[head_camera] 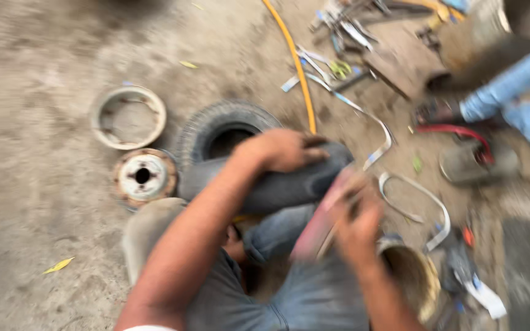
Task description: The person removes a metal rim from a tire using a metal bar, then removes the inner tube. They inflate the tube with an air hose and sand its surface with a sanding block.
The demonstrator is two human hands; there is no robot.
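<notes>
Nearby: small tyre, wheel hub. Left hand clenched on inner tube; right hand blurred, grip unclear.

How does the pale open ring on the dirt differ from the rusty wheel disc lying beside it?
The pale open metal ring is hollow, with dirt showing through its middle; the rusty round wheel disc is filled in, with a white face and a small dark centre hole. The ring looks wider and lies farther from the person; the disc sits next to the black rubber tyre. Both lie flat.
</notes>
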